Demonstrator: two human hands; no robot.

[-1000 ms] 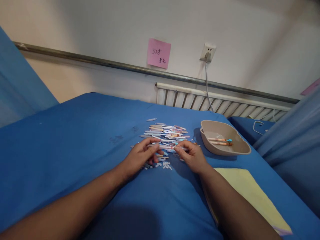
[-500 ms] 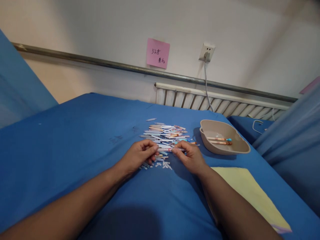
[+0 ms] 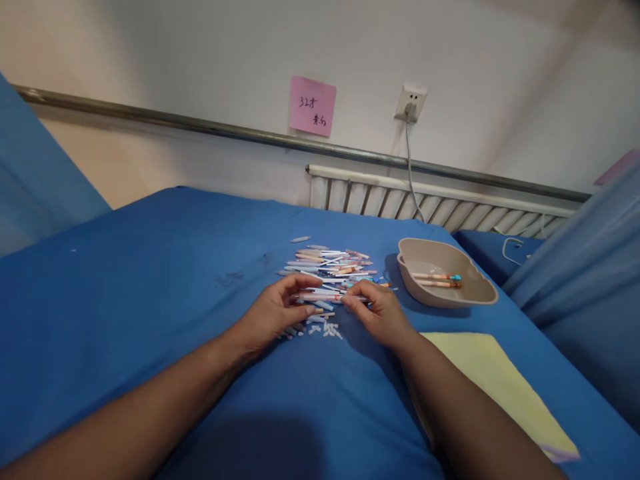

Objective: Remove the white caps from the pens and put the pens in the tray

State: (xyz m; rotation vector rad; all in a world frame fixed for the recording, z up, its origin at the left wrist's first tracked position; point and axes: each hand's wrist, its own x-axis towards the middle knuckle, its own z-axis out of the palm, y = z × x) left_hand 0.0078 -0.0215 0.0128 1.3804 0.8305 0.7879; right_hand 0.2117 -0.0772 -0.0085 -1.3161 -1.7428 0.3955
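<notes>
A pale pink pen (image 3: 320,297) lies level between my two hands, above a heap of loose pen parts (image 3: 330,263). The fingers of my right hand (image 3: 377,312) pinch its right end. My left hand (image 3: 277,310) has thumb and fingers spread apart around the pen's left end, and whether they touch it is hard to see. Several small white pieces (image 3: 331,329) lie on the blue cloth just in front of the hands.
To the right stands a beige basin (image 3: 480,290) with two pens (image 3: 435,285) in it. A yellow cloth (image 3: 495,373) lies at the right front on the blue sheet (image 3: 150,280). Behind are a radiator (image 3: 370,195) and a wall socket with a cord (image 3: 411,105).
My left thumb and fingers have parted from their pinch, baring the pen's left end. The right hand keeps its grip on the pen. The whole view has shifted slightly.
</notes>
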